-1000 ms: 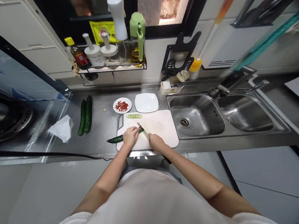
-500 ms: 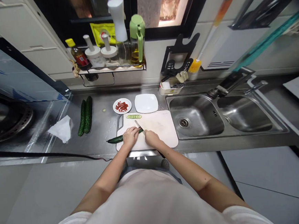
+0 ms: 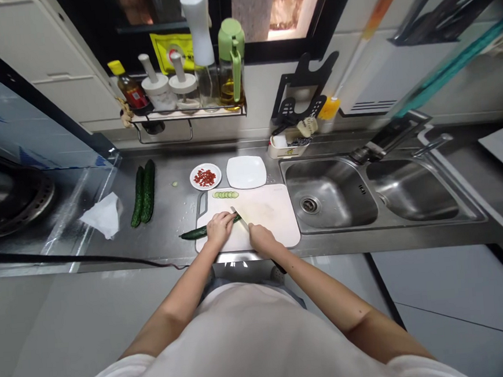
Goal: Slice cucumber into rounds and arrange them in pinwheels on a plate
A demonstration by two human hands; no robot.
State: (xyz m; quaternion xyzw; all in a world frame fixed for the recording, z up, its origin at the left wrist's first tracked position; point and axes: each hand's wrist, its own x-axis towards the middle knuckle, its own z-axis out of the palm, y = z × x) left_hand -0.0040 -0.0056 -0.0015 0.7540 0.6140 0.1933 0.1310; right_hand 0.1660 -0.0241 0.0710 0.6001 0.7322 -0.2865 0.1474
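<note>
On the white cutting board (image 3: pixel 274 210) lies a dark green cucumber (image 3: pixel 194 233), its left end past the board's edge. My left hand (image 3: pixel 220 228) is closed over the cucumber near its right end. My right hand (image 3: pixel 262 237) grips a knife (image 3: pixel 241 216), whose blade points up and left beside that end. A short row of cucumber slices (image 3: pixel 225 194) lies along the board's top edge. Behind the board stand a small white plate of chopped red pieces (image 3: pixel 205 177) and a square white plate (image 3: pixel 246 172).
Two whole cucumbers (image 3: pixel 143 194) and a crumpled white tissue (image 3: pixel 104 216) lie on the counter to the left. The double sink (image 3: pixel 331 197) adjoins the board's right side. A rack (image 3: pixel 189 115) of condiment bottles hangs above; a stove (image 3: pixel 12 195) stands far left.
My right hand has shifted slightly right and down with the knife, and more of the blade shows. My left hand stays on the cucumber.
</note>
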